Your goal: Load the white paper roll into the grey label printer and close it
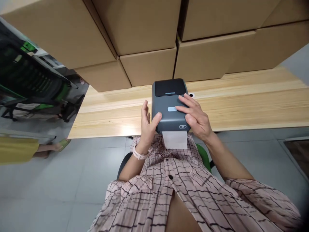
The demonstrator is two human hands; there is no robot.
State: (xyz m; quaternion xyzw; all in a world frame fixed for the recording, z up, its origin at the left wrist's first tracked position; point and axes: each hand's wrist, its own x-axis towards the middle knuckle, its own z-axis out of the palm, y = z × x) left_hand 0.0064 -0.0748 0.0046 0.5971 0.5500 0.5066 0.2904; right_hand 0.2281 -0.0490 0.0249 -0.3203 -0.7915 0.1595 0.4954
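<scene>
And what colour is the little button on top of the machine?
Light blue: the button shows best in the head view.

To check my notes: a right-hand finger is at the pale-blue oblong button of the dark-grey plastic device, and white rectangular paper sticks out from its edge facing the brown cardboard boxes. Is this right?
The edge is wrong: the head view shows the white rectangular paper sticking out from the device's edge facing the person, not the boxes. The rest is right.

gray tiled floor (96, 167), wooden table (253, 100), chair (29, 71)
</scene>
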